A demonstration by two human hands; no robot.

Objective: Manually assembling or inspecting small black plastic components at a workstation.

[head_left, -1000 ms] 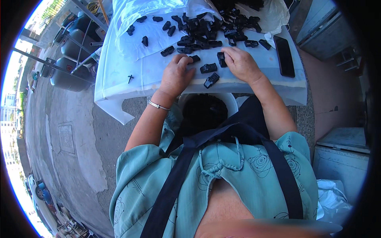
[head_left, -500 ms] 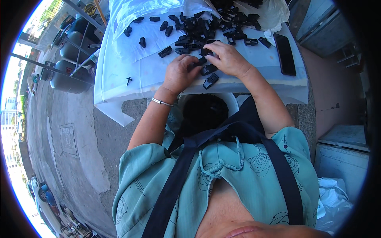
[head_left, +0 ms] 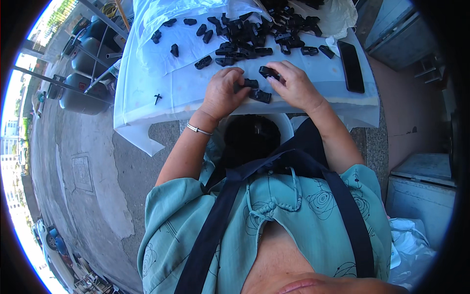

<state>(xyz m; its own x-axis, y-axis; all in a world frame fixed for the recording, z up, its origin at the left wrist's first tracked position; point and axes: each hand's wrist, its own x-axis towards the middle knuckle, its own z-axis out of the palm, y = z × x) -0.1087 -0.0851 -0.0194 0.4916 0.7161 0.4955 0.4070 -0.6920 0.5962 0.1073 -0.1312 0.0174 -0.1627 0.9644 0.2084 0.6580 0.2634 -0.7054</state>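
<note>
My right hand pinches a small black plastic part just above the white-covered table. To its left, my left hand has thumb and fingers closed on another black plastic part, which sticks out past the fingertips. Between the hands, near the table's front edge, lies a loose black part. Beyond them is a heap of similar black parts, with several strewn to its left. Below the table edge, a white bucket holds dark contents too dim to make out.
A black phone lies at the table's right side. A small black cross-shaped piece rests near the left front. Grey tanks stand on the ground at left. A metal cabinet and plastic bags are at right.
My right hand has drawn back slightly to the right and now shows a black part lifted in its fingers. The loose part near the edge lies turned and farther from the edge.
</note>
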